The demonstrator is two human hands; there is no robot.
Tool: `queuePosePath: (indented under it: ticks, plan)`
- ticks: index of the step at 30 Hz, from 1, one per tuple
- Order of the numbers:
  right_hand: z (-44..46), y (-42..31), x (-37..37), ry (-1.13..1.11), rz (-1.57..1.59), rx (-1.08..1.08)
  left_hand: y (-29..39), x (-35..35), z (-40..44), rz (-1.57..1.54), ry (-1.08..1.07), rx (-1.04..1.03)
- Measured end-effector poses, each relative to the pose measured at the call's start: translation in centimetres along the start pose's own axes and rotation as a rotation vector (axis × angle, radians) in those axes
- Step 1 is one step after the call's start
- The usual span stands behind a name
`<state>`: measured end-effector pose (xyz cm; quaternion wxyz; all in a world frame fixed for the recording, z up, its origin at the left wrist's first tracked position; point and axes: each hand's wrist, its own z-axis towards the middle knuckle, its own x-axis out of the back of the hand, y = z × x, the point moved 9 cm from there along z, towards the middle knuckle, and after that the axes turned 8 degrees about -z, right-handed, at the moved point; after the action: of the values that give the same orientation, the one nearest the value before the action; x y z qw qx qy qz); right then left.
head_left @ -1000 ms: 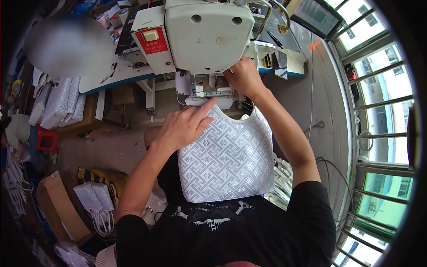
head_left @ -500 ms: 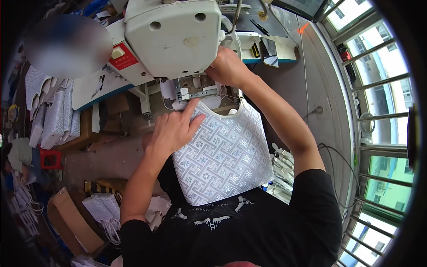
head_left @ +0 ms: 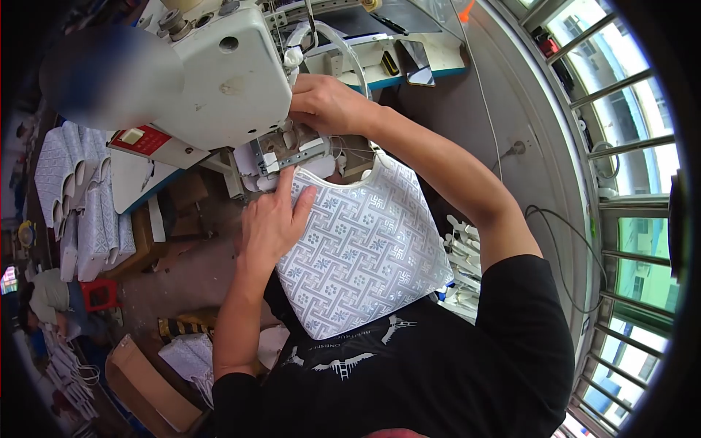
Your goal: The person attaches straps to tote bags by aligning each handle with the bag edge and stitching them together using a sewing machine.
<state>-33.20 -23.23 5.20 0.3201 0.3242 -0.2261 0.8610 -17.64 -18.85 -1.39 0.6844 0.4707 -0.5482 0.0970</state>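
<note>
The machine [head_left: 226, 87] has shifted left in view. The left hand [head_left: 270, 226], fingers apart, should hold the bag [head_left: 365, 248] flat; I cannot tell the right hand's [head_left: 328, 104] grip.

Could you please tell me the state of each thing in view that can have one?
Patterned bag: spread out, curved upper edge at the sewing machine.
Sewing machine: running or stopped, cannot tell.
Left hand: index finger extended to the patterned bag's edge, thumb spread.
Right hand: partly hidden by the sewing machine, grip unclear.
Smartphone: lying flat, screen seemingly dark.
Cardboard box: open.
</note>
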Motion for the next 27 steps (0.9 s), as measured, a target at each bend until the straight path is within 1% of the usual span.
queuePosePath:
  ticks: [2,6,9,10,13,14,17,18,21,22,25,26,27]
  plan:
    - [0.0,0.0,0.2,0.015,0.021,-0.003,0.1,0.2,0.2,-0.008,0.013,-0.014]
    - [-0.6,0.0,-0.4,-0.017,0.026,-0.094,0.1,-0.1,0.0,-0.039,0.012,-0.028]
    - [-0.6,0.1,0.1,-0.054,-0.043,-0.198,0.3,0.7,0.4,-0.037,0.024,-0.039]
    - [-0.5,-0.8,0.9,-0.056,-0.045,-0.191,0.2,0.7,0.4,-0.049,0.016,-0.042]
    - [-1.1,-2.9,4.2,-0.045,-0.303,-0.336,-0.3,0.4,0.2,-0.087,0.002,-0.027]
    - [-0.8,-3.5,4.3,-0.051,-0.297,-0.335,-0.3,0.4,0.3,-0.089,0.006,-0.033]
    - [-0.4,-5.7,1.7,-0.369,-0.366,-0.220,-0.2,0.4,0.2,-0.083,-0.003,-0.055]
    - [-0.3,-5.9,1.5,-0.370,-0.366,-0.223,-0.2,0.3,0.2,-0.080,-0.018,-0.044]
    - [-0.4,-5.5,-0.2,-0.546,-0.524,-0.255,-0.4,0.2,0.3,-0.089,-0.040,-0.013]
    - [-0.3,-5.4,-0.7,-0.553,-0.520,-0.250,-0.4,0.4,0.3,-0.084,-0.024,-0.032]
    - [0.2,-6.8,-1.5,-0.508,-0.567,-0.099,-0.5,0.0,0.0,-0.081,0.000,-0.058]
    - [0.4,-6.8,-1.4,-0.511,-0.562,-0.108,-0.5,0.0,-0.1,-0.080,0.012,-0.071]
    - [0.8,-5.8,-1.9,-0.697,-0.546,-0.147,-0.4,0.2,0.2,-0.075,0.037,-0.090]
